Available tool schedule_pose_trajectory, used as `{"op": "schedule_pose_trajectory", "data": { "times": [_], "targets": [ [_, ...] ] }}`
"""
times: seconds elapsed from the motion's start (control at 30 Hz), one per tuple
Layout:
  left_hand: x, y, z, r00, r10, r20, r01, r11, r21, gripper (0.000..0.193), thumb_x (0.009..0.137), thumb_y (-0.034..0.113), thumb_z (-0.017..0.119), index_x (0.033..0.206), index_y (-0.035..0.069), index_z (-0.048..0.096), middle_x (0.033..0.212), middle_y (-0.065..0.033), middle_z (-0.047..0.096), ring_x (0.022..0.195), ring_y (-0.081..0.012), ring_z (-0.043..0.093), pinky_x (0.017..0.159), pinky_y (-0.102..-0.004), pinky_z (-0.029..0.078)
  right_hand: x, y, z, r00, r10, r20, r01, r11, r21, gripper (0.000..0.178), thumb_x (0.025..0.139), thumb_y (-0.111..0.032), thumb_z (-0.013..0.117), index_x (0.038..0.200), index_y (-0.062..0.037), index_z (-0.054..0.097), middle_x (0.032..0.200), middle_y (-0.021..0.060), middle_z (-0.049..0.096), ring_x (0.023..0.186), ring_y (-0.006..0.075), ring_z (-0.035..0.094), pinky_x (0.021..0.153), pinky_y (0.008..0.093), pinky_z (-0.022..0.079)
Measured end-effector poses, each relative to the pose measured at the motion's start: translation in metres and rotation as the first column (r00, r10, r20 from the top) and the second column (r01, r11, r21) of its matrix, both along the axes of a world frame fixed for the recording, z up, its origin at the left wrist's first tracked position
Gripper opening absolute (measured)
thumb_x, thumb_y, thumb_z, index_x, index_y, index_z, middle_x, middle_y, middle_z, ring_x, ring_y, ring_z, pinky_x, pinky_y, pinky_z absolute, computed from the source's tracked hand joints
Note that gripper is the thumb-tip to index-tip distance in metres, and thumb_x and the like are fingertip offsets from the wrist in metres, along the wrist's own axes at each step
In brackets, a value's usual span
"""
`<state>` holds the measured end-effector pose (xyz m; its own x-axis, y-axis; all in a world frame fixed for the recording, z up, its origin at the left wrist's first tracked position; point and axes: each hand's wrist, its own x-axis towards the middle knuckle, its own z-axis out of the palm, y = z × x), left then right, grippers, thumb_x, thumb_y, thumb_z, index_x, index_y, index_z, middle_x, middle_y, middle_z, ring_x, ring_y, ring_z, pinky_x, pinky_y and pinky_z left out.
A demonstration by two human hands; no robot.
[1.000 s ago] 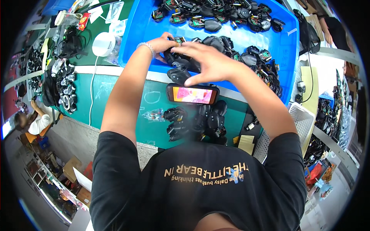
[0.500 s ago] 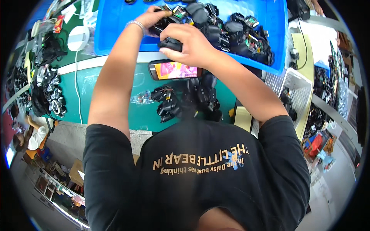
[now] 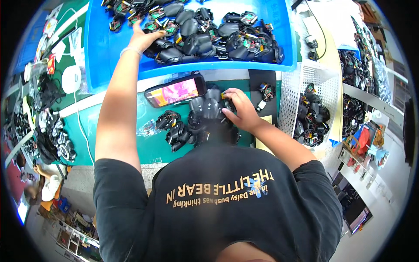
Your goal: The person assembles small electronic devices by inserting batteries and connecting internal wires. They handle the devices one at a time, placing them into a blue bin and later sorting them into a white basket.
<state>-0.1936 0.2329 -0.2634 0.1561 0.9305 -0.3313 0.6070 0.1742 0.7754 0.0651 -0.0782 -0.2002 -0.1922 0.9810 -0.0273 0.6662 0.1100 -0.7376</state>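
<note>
My left hand [image 3: 140,40] reaches into the blue bin [image 3: 183,70], thumb and fingers spread over black plastic housings [image 3: 196,43] with green circuit boards and wires. It holds nothing that I can see. Closer to me, my right hand [image 3: 240,109] curls its fingers round a black housing [image 3: 228,103] with a yellow bit on it. That housing is at the right side of a pile of smooth black housings [image 3: 205,108] on the green table [image 3: 113,126]. More black housings with wires [image 3: 174,130] lie just left of the pile.
A phone [image 3: 174,91] with a lit screen leans between bin and pile. Right of my hand, a small wired board [image 3: 265,91] lies on a black strip, beside a white perforated basket [image 3: 290,100] of black parts. A white cable [image 3: 83,118] crosses the table's left side.
My right hand has come from the bin down to the pile on the table, bringing a black housing. My left hand has moved left in the bin and its fingers have spread. The view has shifted.
</note>
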Motion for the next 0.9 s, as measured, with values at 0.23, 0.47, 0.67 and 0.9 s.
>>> {"op": "schedule_pose_trajectory", "data": {
  "times": [0.23,0.47,0.67,0.9],
  "targets": [
    [0.005,0.012,0.027,1.0,0.003,0.016,0.003,0.948,-0.317,0.107,0.058,0.053,0.082,0.139,0.007,0.03,0.122,-0.0183,0.053,0.113,-0.0278,0.049,0.095,-0.0389,0.038,0.045,0.127,0.062,0.98,-0.186,-0.063,0.196,0.907,0.373,0.036,0.074,-0.014,0.065,0.107,-0.0037,0.056,0.11,0.0159,0.057,0.107,0.0337,0.053,0.094,0.0405,0.042],
    [0.016,0.013,0.023,0.97,-0.225,-0.092,0.212,0.968,-0.133,0.096,0.066,0.049,0.079,0.138,0.004,0.035,0.124,-0.0177,0.052,0.116,-0.0242,0.049,0.101,-0.0325,0.035,0.038,0.28,-0.017,0.986,0.082,0.145,-0.099,0.989,0.108,0.055,0.077,-0.045,0.066,0.124,-0.0205,0.054,0.123,0.0136,0.054,0.115,0.0323,0.051,0.096,0.0406,0.042],
    [0.009,0.013,0.037,0.92,-0.39,-0.041,0.375,0.905,-0.2,0.087,0.068,0.044,0.079,0.137,0.008,0.039,0.122,-0.0157,0.055,0.113,-0.0237,0.053,0.097,-0.0323,0.04,-0.003,0.298,-0.032,0.924,0.158,0.349,-0.143,0.987,-0.068,0.063,0.072,-0.052,0.068,0.125,-0.0219,0.052,0.122,0.014,0.055,0.117,0.0356,0.049,0.096,0.0433,0.041],
    [0.008,0.011,0.042,0.871,-0.491,0.018,0.475,0.831,-0.289,0.069,0.076,0.042,0.073,0.132,0.012,0.045,0.12,-0.0119,0.055,0.111,-0.0209,0.051,0.097,-0.0305,0.038,-0.003,0.304,-0.034,0.904,0.359,0.234,-0.277,0.906,-0.321,0.066,0.073,-0.059,0.064,0.124,-0.0201,0.05,0.119,0.0154,0.058,0.112,0.0324,0.053,0.091,0.0431,0.043]
  ]
}}
